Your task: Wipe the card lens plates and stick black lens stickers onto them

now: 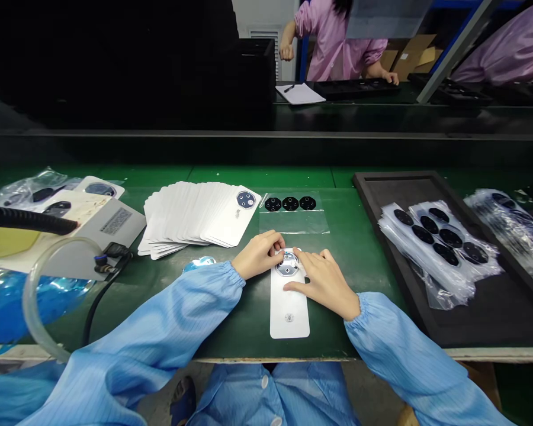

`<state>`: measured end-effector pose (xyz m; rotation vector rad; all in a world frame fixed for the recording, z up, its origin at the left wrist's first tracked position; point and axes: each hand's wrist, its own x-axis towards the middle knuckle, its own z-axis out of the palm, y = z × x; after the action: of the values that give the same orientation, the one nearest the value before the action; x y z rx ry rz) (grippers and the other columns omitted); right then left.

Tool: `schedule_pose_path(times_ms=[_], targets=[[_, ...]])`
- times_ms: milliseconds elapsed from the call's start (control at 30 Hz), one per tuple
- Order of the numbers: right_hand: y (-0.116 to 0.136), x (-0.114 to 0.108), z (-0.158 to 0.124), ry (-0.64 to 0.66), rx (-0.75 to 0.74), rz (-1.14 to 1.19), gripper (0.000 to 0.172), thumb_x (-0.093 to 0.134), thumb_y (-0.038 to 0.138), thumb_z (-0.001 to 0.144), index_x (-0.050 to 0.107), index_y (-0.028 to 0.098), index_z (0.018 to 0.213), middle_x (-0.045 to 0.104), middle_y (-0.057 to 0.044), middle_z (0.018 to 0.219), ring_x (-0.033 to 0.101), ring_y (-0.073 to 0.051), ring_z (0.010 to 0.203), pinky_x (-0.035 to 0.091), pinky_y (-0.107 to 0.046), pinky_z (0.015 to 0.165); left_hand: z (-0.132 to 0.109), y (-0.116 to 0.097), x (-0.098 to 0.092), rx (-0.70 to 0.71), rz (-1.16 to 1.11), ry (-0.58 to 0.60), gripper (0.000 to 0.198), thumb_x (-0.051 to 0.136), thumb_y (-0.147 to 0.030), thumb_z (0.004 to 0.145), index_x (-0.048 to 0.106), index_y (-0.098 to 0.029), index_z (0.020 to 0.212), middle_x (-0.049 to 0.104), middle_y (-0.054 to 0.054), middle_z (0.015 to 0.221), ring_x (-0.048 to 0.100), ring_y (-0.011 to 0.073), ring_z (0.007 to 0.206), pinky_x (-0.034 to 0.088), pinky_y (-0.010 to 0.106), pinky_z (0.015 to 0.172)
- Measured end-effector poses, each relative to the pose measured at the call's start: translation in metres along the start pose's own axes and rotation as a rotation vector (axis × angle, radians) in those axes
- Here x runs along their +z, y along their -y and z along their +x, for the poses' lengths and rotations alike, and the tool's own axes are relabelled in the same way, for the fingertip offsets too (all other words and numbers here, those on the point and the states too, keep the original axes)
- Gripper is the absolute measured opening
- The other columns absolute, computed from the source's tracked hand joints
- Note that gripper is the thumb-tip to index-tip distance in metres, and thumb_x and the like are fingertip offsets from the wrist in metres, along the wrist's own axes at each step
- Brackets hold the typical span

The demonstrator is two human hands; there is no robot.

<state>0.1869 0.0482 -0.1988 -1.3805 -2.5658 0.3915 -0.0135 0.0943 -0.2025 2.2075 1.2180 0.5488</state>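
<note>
Apparently busy with seating or smoothing a dark-and-silver octagonal disc with printed circles (287, 264) at the top end of a white rounded rectangular panel (288, 299), laid flat on the green tabletop (359, 248) directly before the body. With the left hand (258, 255) curled at the panel's upper left, fingertips bunched beside the disc; impossible to tell whether pinching anything there. With the right hand (326, 279) loosely spread, forefinger near the disc's upper right, thumb over the panel, not clenched. By this judgement, calling next for light, even fingertip pressure and a check of the disc's edges, without letting the panel slide. To the left, fanned in overlapping layers, a stack of matching white panels (190, 213); just beside it, a clear plastic strip with three black octagonal discs (294, 220). Farther left, a white box with a barcode label (115, 222) and a translucent curved tube (33, 296). To the right, in a black shallow tray (506, 319), clear plastic packets of black discs (439, 236). Beyond the dark ledge (359, 148), a person in pink (328, 44) near white paper (301, 94); at far right, another pink sleeve (510, 47).
</note>
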Motion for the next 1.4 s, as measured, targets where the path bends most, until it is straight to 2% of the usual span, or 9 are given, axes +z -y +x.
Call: schedule_pose_path(times_ms=[233, 567, 800, 1000, 1200, 1400], targets=[[-0.001, 0.001, -0.001, -0.008, -0.006, 0.0, 0.078, 0.054, 0.064, 0.08, 0.04, 0.01, 0.134, 0.063, -0.014, 0.12, 0.059, -0.025, 0.095, 0.031, -0.038, 0.079, 0.0, 0.002, 0.003, -0.007, 0.013, 0.036, 0.017, 0.057, -0.03, 0.088, 0.059, -0.014, 0.092, 0.061, 0.001, 0.087, 0.055, 0.0086, 0.062, 0.05, 0.027, 0.061], [0.001, 0.0, -0.001, 0.001, 0.007, 0.009, 0.077, 0.052, 0.065, 0.081, 0.04, 0.011, 0.134, 0.065, -0.013, 0.115, 0.059, -0.024, 0.093, 0.032, -0.038, 0.078, -0.001, -0.013, 0.006, -0.029, 0.238, 0.05, 0.014, 0.049, -0.024, 0.092, 0.057, -0.014, 0.092, 0.06, 0.003, 0.092, 0.057, 0.0114, 0.071, 0.048, 0.026, 0.062], [0.002, 0.0, 0.0, 0.004, 0.013, 0.011, 0.079, 0.052, 0.065, 0.081, 0.039, 0.009, 0.135, 0.064, -0.015, 0.115, 0.058, -0.025, 0.099, 0.032, -0.038, 0.082, -0.011, -0.025, 0.012, -0.008, 0.45, 0.017, 0.019, 0.036, -0.022, 0.097, 0.052, -0.013, 0.092, 0.056, 0.004, 0.092, 0.054, 0.0119, 0.071, 0.037, 0.022, 0.05], [0.002, 0.0, -0.001, 0.0, 0.014, 0.009, 0.077, 0.054, 0.063, 0.081, 0.039, 0.01, 0.135, 0.062, -0.014, 0.12, 0.058, -0.025, 0.098, 0.032, -0.037, 0.081, -0.02, -0.028, 0.016, 0.068, 0.563, 0.0, 0.022, 0.031, -0.019, 0.097, 0.05, -0.014, 0.088, 0.054, 0.003, 0.087, 0.052, 0.0126, 0.068, 0.029, 0.024, 0.047], [0.002, 0.0, -0.001, -0.001, 0.014, 0.001, 0.077, 0.051, 0.064, 0.081, 0.04, 0.01, 0.134, 0.063, -0.014, 0.118, 0.059, -0.025, 0.097, 0.032, -0.038, 0.08, -0.032, -0.035, 0.017, 0.107, 0.585, -0.024, 0.024, 0.028, -0.018, 0.098, 0.049, -0.016, 0.086, 0.055, 0.005, 0.083, 0.054, 0.016, 0.066, 0.025, 0.03, 0.046], [0.003, -0.001, -0.001, 0.001, 0.009, -0.013, 0.077, 0.052, 0.063, 0.082, 0.04, 0.007, 0.134, 0.064, -0.015, 0.116, 0.058, -0.026, 0.096, 0.032, -0.039, 0.08, -0.05, -0.042, 0.019, 0.098, 0.492, -0.054, 0.019, 0.031, -0.016, 0.096, 0.047, -0.018, 0.086, 0.056, 0.005, 0.084, 0.055, 0.0151, 0.064, 0.027, 0.029, 0.046]])
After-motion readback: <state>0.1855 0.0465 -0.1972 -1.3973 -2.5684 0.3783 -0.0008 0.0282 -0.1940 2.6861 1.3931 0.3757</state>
